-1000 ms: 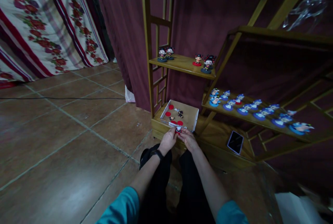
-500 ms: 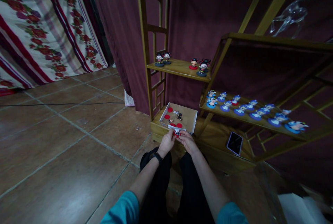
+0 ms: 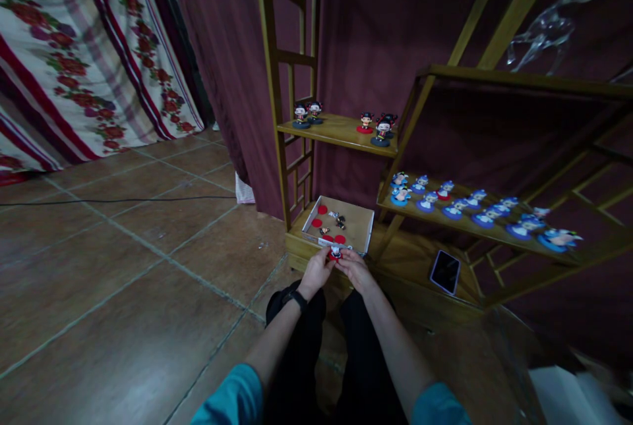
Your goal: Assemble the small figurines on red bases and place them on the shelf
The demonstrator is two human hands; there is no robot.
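Observation:
Between my two hands is a small white figurine [image 3: 335, 252] on a red round base. My left hand [image 3: 318, 272] grips it from the left, fingers closed at its edge. From the other side my right hand [image 3: 355, 268] pinches the same figurine. Just beyond them stands a shallow open box [image 3: 363, 226] on the lowest shelf. Inside it lie several red discs [image 3: 323, 209] and a few loose figurines, one of them dark [image 3: 341, 222]. Fine detail on the held piece is too small to make out.
Dark-haired figurines [image 3: 301, 115] stand on the upper left shelf [image 3: 341, 132]. Several blue and white figurines [image 3: 428, 201] line the middle right shelf. A tablet or phone [image 3: 446, 272] lies on the bottom board. A clear glass deer-like ornament [image 3: 544, 33] stands at upper right. A black cable [image 3: 123, 199] crosses the floor.
The view has shifted very slightly. Both hands stay on the figurine in front of the box, and nothing else has visibly moved.

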